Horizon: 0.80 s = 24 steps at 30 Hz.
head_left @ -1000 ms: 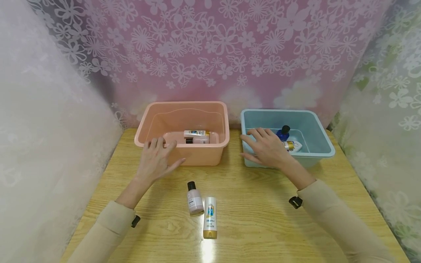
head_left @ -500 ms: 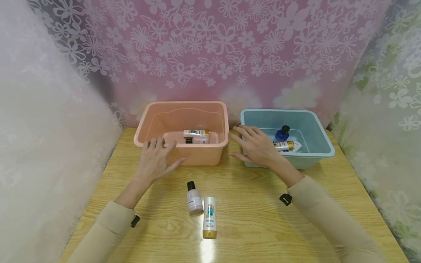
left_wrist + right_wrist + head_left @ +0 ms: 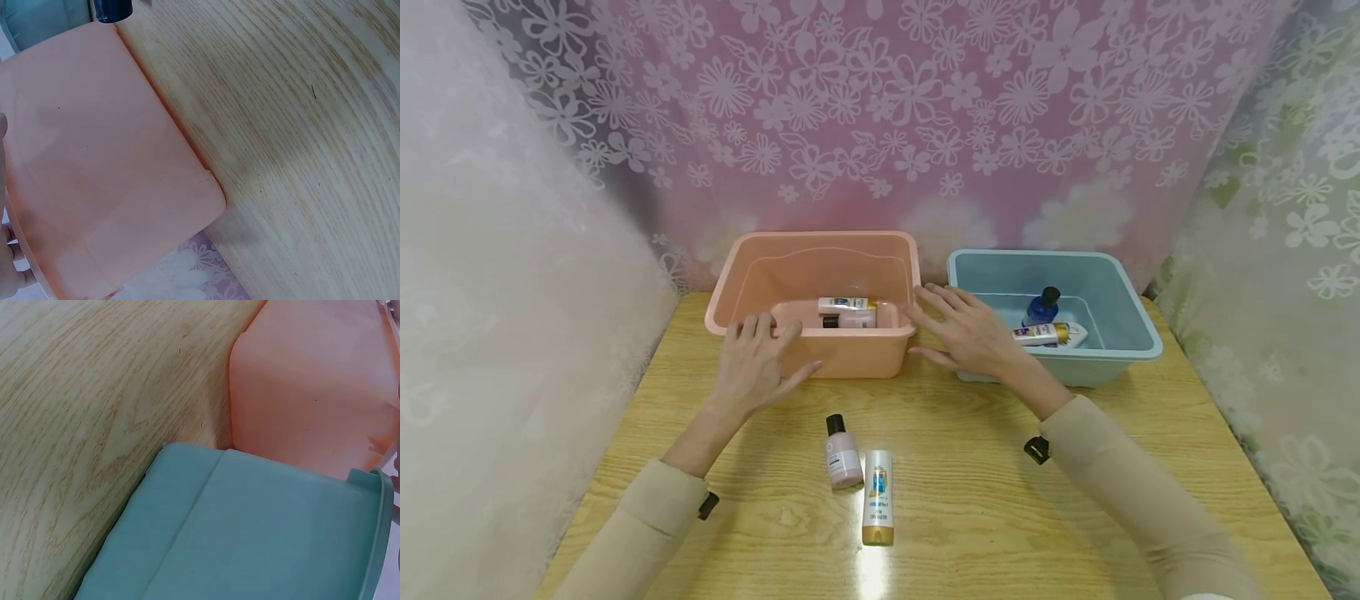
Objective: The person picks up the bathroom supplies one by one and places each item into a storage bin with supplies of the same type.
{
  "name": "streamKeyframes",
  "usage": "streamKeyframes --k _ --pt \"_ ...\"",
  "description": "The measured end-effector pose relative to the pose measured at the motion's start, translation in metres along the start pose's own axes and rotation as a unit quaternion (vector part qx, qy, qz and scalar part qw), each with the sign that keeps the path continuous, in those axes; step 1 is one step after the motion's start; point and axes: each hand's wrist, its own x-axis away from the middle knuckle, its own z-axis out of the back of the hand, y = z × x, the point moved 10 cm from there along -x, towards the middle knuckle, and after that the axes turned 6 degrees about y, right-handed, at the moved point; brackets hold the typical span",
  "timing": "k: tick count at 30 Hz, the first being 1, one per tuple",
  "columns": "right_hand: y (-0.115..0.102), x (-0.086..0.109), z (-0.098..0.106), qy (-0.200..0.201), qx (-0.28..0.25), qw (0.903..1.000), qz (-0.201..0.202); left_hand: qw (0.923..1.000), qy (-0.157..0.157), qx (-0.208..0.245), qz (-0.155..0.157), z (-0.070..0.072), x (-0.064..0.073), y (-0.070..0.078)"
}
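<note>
In the head view my left hand (image 3: 751, 367) rests its fingers on the front rim of the pink plastic basin (image 3: 857, 354), thumb spread away from them. My right hand (image 3: 966, 333), fingers spread, is at that basin's right rim, in front of the left end of the blue basin (image 3: 1075, 364). Inside the pink basin lie a white bottle (image 3: 842, 305) and a pale pink bottle (image 3: 859, 319) with a black cap. Another pale pink bottle (image 3: 844, 458) lies on the table beside a gold-capped white bottle (image 3: 877, 492). Neither hand holds a bottle.
The blue basin contains a dark blue bottle (image 3: 1041, 308), a gold-capped white bottle (image 3: 1037, 334) and a white item (image 3: 1077, 335) partly behind it. Both basins stand at the back of the wooden table (image 3: 977, 517), before a flowered pink curtain (image 3: 880, 125).
My right hand has moved left from over the blue basin's near left corner to the pink basin's right rim. The left hand stays on the pink basin's front rim.
</note>
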Motion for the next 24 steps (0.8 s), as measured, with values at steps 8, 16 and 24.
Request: streamKeyframes --k 8,16,24 --pt "-0.0035 -0.0057 -0.0043 0.006 -0.009 0.9998 0.014 1.0000 -0.001 0.004 0.003 0.0007 0.0003 0.0007" --pt "-0.0068 -0.0076 -0.0064 0.013 -0.002 0.9996 0.027 1.0000 -0.001 0.001 0.001 0.0003 0.0003 0.0008" --pt "-0.0084 -0.0089 -0.0059 0.025 0.008 0.9992 0.029 1.0000 -0.003 0.001 0.000 0.0000 -0.0004 0.0006"
